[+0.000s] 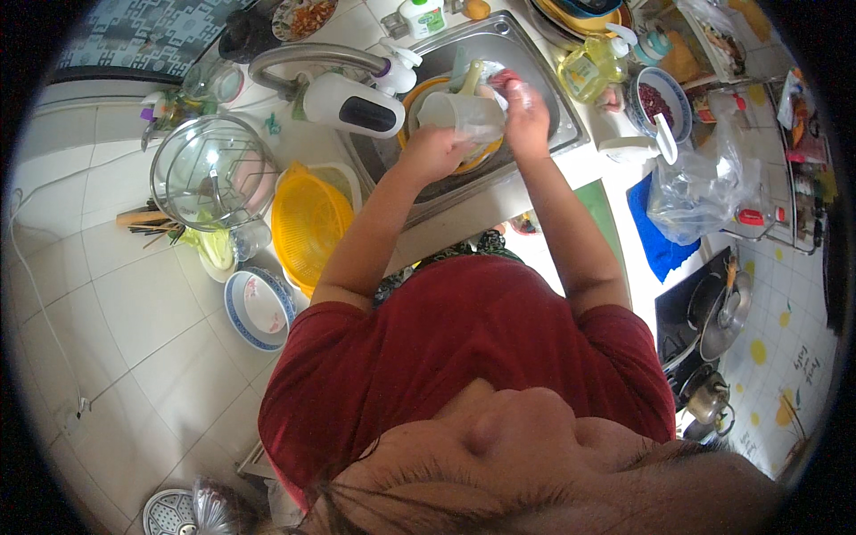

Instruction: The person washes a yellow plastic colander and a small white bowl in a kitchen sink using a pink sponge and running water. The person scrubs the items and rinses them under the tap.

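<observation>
My left hand (433, 154) grips a translucent plastic cup (461, 115) over the steel sink (558, 117). Close to the cup's right side, my right hand (528, 117) is closed around a reddish, wet-looking item (505, 79), perhaps a cloth or scrubber; its form is blurred. Under the cup, a yellow-rimmed bowl or basin (409, 100) sits in the sink with other ware inside. A pale green handle (473, 75) sticks up behind the cup. The faucet's white head (354, 110) hangs just left of the bowl. My fingertips are partly hidden.
Left of the sink stand a yellow plastic colander (311, 227), a wire rack with a glass lid (212, 170) and a blue-rimmed bowl (231, 304). To the right are a dish soap bottle (588, 70), a bowl of red beans (685, 110), a white spray bottle (628, 148) and a blue cloth (659, 241).
</observation>
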`<act>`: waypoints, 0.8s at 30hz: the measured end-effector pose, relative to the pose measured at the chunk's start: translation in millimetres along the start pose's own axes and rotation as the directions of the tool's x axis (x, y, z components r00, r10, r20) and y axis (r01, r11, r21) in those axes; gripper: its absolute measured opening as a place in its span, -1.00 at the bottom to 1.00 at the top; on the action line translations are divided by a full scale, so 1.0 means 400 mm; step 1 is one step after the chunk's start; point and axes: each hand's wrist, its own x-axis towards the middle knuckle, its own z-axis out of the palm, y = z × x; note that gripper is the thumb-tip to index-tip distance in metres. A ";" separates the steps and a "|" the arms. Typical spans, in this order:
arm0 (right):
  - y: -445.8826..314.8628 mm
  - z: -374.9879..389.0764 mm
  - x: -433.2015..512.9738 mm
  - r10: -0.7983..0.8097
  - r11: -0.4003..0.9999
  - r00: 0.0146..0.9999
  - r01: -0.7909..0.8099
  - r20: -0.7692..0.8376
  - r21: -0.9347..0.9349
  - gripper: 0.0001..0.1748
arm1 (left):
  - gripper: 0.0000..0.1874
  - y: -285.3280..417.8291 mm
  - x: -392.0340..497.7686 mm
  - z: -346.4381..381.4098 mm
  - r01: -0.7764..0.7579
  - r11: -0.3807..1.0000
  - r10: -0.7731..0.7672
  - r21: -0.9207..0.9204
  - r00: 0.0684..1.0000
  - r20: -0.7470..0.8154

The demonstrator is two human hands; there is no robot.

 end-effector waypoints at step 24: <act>-0.008 -0.072 0.004 0.075 0.974 0.773 -0.193 0.630 0.121 -0.64 | -0.77 0.051 0.005 -0.069 0.211 0.833 -0.124 -0.512 0.972 0.199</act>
